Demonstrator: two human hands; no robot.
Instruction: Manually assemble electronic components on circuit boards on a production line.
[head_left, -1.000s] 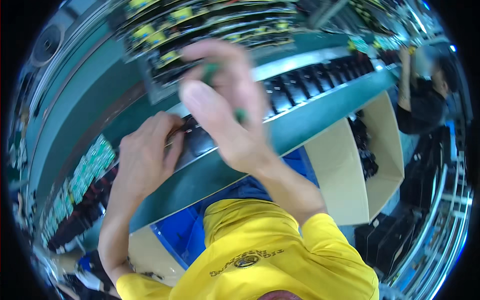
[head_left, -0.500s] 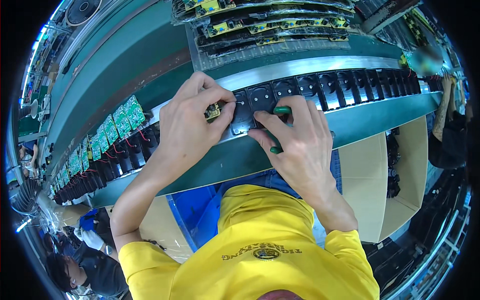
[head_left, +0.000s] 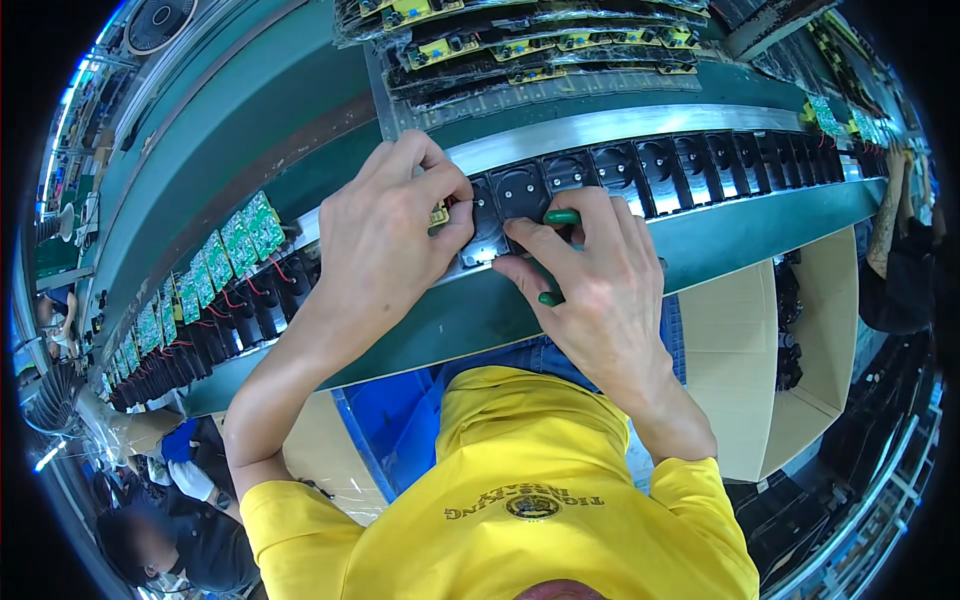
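Note:
In the row before me lies a black plastic housing (head_left: 487,245), with one fitted with round recesses (head_left: 520,190) beside it. My left hand (head_left: 385,235) is closed, thumb and forefinger pinching a small yellow circuit board (head_left: 438,214) at the housing's left edge. Most of that board is hidden by the fingers. My right hand (head_left: 605,285) is curled round a green-handled hand tool (head_left: 562,217); two green ends show, and its working end is hidden by the palm. The right thumb and forefinger rest at the right side of the same housing.
More black housings (head_left: 700,168) line the rail to the right. On the left, green circuit boards (head_left: 240,240) with red wires stand along the row. Stacked trays of yellow boards (head_left: 540,48) sit behind. A cardboard box (head_left: 730,400) and a blue bin (head_left: 385,415) stand below; co-workers are at both sides.
My left hand has shifted slightly right and away from me, covering more of the yellow board. My right hand stays nearly in place, still holding the green-handled tool.

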